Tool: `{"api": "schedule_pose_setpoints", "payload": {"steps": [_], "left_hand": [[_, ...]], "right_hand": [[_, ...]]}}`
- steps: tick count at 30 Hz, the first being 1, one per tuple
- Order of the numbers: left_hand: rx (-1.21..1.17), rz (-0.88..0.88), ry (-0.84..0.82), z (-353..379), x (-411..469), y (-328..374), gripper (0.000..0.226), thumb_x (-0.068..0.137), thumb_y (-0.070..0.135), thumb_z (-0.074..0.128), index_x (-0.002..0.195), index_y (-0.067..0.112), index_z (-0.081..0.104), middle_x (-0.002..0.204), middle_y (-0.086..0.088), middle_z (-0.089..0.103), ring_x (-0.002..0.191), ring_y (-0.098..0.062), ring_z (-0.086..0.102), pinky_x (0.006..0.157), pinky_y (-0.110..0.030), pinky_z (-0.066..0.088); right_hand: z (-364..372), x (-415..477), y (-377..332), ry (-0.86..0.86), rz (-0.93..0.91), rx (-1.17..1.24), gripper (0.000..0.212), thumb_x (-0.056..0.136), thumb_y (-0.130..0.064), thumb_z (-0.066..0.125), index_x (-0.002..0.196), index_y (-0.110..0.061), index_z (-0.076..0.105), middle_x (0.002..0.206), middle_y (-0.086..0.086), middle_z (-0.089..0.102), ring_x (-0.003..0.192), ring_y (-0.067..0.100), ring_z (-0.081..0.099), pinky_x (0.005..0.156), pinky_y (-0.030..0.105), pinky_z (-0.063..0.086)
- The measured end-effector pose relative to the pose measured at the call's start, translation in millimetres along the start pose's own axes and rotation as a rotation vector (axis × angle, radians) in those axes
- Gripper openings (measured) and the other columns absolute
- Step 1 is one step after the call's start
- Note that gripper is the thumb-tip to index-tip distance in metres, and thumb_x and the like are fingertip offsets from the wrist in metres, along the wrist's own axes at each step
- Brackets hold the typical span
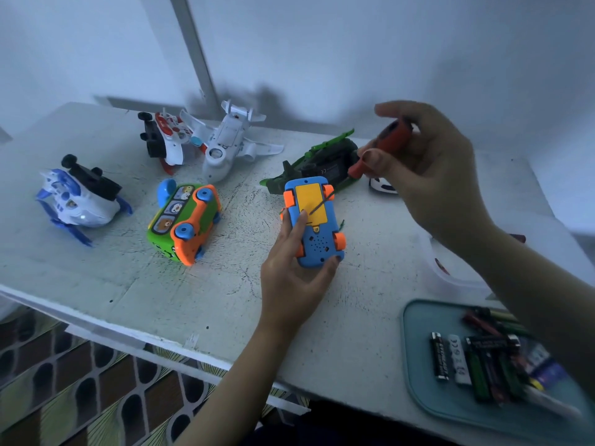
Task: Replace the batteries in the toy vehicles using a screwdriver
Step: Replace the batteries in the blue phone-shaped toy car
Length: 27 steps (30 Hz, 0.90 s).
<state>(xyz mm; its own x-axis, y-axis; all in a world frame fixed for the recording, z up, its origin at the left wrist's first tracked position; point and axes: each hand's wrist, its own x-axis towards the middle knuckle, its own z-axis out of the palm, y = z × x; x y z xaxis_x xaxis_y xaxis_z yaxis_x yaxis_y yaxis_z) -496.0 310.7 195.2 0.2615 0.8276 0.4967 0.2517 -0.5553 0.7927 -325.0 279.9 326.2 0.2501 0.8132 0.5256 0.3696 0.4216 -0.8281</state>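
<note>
Cradles the car [314,220] belly-up in the left hand [289,278], fingers curled round its far side and thumb laid along the edge of the yellow cover [314,197], likely to steady the underside for the tool. Pinches the screwdriver [386,143] in the right hand [428,175], thumb and fingertips round the red handle, with the thin shaft slanting down onto the cover. Looks like work on the cover screw, though cannot tell whether the tip sits in a screw head. Holds the car over the middle of the bench [225,300], seemingly just off the surface.

Leaves the other toys well apart behind: bus [183,220] on its side, plane [225,143] and helicopter [322,162] turned over, probably so their battery doors face up. Puts the tray [418,365] of loose batteries [457,358] at the near right corner, under the right forearm, handy for the swap. Shows a clear tub [450,272] just beyond the tray, contents unclear.

Bench painted white, scuffed, with fine cracks and dark specks. Behind it a plain pale wall [354,43] with a grey strip running up it, all in dim bluish light. Below the front edge, a brown and yellow patterned floor [80,381].
</note>
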Motion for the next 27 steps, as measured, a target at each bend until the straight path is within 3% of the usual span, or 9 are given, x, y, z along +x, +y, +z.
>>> {"api": "schedule_pose_setpoints", "payload": {"steps": [3, 8, 14, 16, 20, 27], "left_hand": [[0.000, -0.013, -0.005, 0.5, 0.5, 1.2, 0.073, 0.079, 0.044, 0.065, 0.142, 0.018, 0.038, 0.148, -0.016, 0.042, 0.142, -0.017, 0.030, 0.105, -0.012, 0.035], [-0.015, -0.010, -0.004, 1.0, 0.2, -1.1, 0.074, 0.079, 0.043, 0.065, 0.142, 0.014, 0.039, 0.148, -0.017, 0.042, 0.141, -0.016, 0.031, 0.105, -0.014, 0.037], [-0.009, 0.004, -0.002, 1.4, 0.4, -1.5, 0.070, 0.080, 0.040, 0.065, 0.141, 0.016, 0.039, 0.147, -0.017, 0.042, 0.140, -0.012, 0.031, 0.104, -0.012, 0.037], [-0.016, 0.005, -0.008, 1.4, -0.2, -2.8, 0.071, 0.081, 0.040, 0.065, 0.142, 0.016, 0.039, 0.149, -0.012, 0.040, 0.141, -0.017, 0.034, 0.104, -0.018, 0.040], [-0.004, 0.010, -0.014, 0.7, -0.7, -5.3, 0.073, 0.081, 0.041, 0.067, 0.144, 0.015, 0.041, 0.150, -0.001, 0.035, 0.136, -0.028, 0.044, 0.099, -0.043, 0.051], [-0.023, -0.010, -0.011, 1.0, -0.5, -3.4, 0.073, 0.080, 0.042, 0.067, 0.143, 0.017, 0.040, 0.150, -0.006, 0.038, 0.138, -0.028, 0.041, 0.101, -0.043, 0.049]], "right_hand": [[2.8, -3.4, -5.2, -0.063, -0.121, -0.166, 0.037, 0.087, -0.007, 0.067, 0.122, -0.012, 0.054, 0.088, 0.010, 0.068, 0.082, 0.013, 0.071, 0.080, 0.028, 0.057], [7.9, -5.1, -9.1, -0.140, -0.272, -0.347, 0.037, 0.087, -0.005, 0.068, 0.122, -0.007, 0.057, 0.086, 0.004, 0.069, 0.086, 0.002, 0.067, 0.081, 0.010, 0.050], [8.9, -4.3, -8.0, -0.163, -0.286, -0.359, 0.036, 0.087, -0.005, 0.067, 0.122, -0.007, 0.057, 0.086, 0.005, 0.069, 0.086, 0.006, 0.067, 0.081, 0.016, 0.053], [9.7, -4.5, -7.8, -0.161, -0.281, -0.360, 0.035, 0.087, -0.005, 0.067, 0.121, -0.007, 0.058, 0.086, 0.004, 0.069, 0.085, 0.006, 0.067, 0.081, 0.016, 0.053], [9.9, -3.8, -6.4, -0.165, -0.272, -0.359, 0.033, 0.087, -0.006, 0.067, 0.119, -0.006, 0.058, 0.088, 0.003, 0.069, 0.087, 0.004, 0.066, 0.080, 0.013, 0.052], [11.3, -4.4, -7.7, -0.150, -0.279, -0.347, 0.033, 0.087, -0.004, 0.067, 0.119, -0.006, 0.058, 0.086, 0.004, 0.069, 0.085, 0.005, 0.067, 0.080, 0.015, 0.053]]}}
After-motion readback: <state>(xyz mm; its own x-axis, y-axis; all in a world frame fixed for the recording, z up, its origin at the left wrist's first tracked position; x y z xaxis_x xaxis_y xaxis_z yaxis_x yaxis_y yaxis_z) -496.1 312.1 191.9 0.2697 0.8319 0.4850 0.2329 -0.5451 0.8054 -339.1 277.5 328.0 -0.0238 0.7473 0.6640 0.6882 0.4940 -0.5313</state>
